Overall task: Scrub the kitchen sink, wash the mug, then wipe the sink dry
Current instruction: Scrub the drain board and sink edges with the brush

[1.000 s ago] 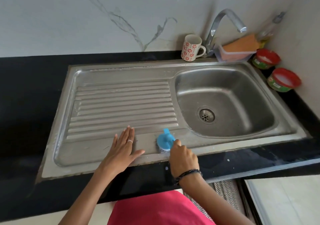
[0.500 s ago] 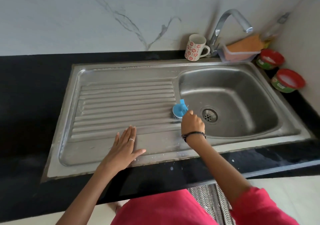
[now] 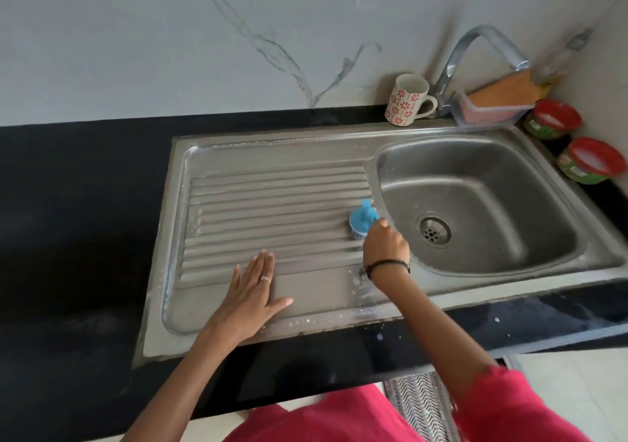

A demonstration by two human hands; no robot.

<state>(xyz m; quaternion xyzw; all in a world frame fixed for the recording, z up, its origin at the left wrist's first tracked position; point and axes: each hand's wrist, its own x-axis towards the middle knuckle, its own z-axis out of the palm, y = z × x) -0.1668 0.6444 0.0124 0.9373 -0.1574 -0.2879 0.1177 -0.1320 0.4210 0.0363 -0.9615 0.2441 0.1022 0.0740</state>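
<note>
Two tubs [image 3: 590, 164]: labels unreadable | right hand [image 3: 385, 241] grip pinching scrubber [image 3: 363, 219] | left hand [image 3: 253, 293] spread on sink [image 3: 306, 151]

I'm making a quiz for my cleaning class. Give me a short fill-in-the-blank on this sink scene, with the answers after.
1. The right hand grips a scrubber whose top is coloured ____.
2. The left hand rests flat on the sink's ____.
3. The floral mug stands upright beside the ____.
4. Two tubs at the right have lids coloured ____.

Missing words: blue; drainboard; faucet; red
</note>
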